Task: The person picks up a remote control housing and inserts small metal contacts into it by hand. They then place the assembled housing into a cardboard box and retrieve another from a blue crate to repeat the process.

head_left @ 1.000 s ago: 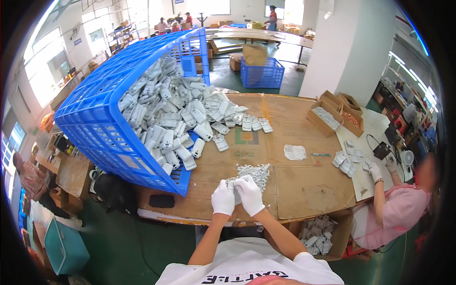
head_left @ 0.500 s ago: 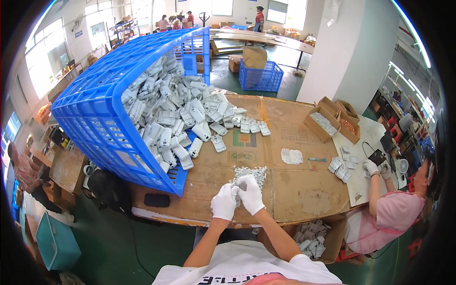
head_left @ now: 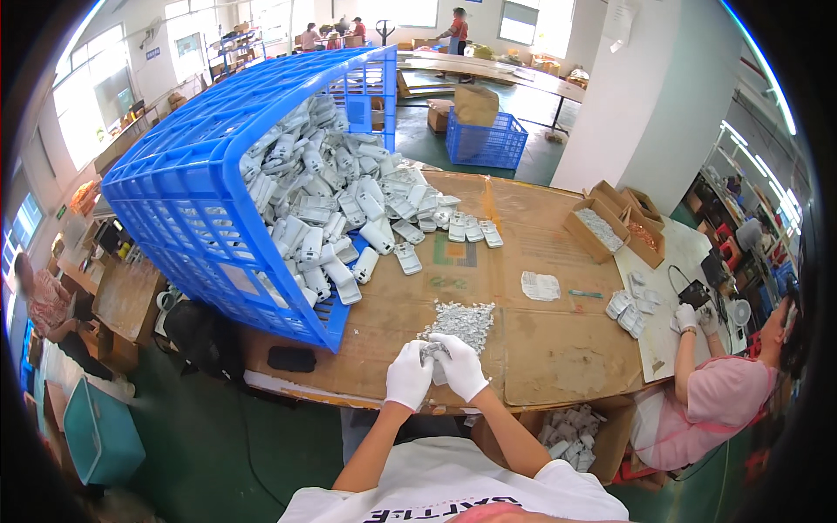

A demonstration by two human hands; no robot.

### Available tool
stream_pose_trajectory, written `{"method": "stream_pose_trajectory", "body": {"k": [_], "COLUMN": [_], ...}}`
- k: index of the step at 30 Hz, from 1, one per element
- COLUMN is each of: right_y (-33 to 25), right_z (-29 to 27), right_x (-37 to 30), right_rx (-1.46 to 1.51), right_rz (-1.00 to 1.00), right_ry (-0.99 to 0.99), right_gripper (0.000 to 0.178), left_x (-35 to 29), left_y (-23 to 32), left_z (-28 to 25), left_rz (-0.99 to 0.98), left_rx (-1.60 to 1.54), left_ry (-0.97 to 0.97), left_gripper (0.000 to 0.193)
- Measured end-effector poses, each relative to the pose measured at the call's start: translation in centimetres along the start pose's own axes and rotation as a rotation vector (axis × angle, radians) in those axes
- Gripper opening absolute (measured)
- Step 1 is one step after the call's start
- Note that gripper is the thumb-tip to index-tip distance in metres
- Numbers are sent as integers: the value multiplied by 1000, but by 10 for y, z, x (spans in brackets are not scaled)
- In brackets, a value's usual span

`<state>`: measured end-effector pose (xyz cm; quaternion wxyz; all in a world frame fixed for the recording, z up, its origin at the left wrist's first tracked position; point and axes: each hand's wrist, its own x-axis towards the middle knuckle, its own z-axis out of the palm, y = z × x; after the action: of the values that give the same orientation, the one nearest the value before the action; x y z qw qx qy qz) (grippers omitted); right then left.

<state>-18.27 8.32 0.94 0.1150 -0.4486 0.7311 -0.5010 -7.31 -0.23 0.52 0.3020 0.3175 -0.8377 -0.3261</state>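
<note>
My left hand (head_left: 410,375) and my right hand (head_left: 460,366), both in white gloves, meet near the front edge of the table. Between their closed fingers is a pale plastic housing (head_left: 438,375), largely covered by the gloves. Just beyond the hands lies a heap of small silvery-white parts (head_left: 464,322). A large blue crate (head_left: 187,187) rests on its side at the left, and many white plastic housings (head_left: 349,202) spill from its mouth onto the cardboard-covered table (head_left: 532,349).
Several small cartons of parts (head_left: 588,246) stand at the right back. A paper slip (head_left: 540,286) and a teal pen-like tool (head_left: 586,295) lie nearer. A co-worker in pink (head_left: 724,392) sits at the right. A carton of housings (head_left: 615,436) is below the table edge, and a dark pouch (head_left: 291,358) lies at left.
The view has shifted slightly. My hands have come a little nearer and opened up at the fingertips, exposing more of the held piece and the parts heap.
</note>
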Motion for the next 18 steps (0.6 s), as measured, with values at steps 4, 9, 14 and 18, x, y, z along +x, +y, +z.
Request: {"method": "stream_pose_trajectory", "body": {"k": [4, 9, 14, 18], "right_y": [-5, -8, -11, -16], "right_z": [17, 19, 11, 8], "right_x": [-4, -5, -8, -9], "right_rx": [-57, -30, 129, 221], "right_rz": [-19, 112, 112, 264], "right_ry": [102, 80, 43, -21], "right_gripper": [36, 33, 23, 20], "left_x": [4, 6, 1, 0], "left_y": [2, 11, 14, 12], "left_z": [-9, -6, -11, -10], "left_rz": [-98, -194, -180, -174], "left_rx": [-5, -31, -101, -97], "left_ry": [-51, 8, 22, 13], "left_gripper": [16, 16, 13, 14]}}
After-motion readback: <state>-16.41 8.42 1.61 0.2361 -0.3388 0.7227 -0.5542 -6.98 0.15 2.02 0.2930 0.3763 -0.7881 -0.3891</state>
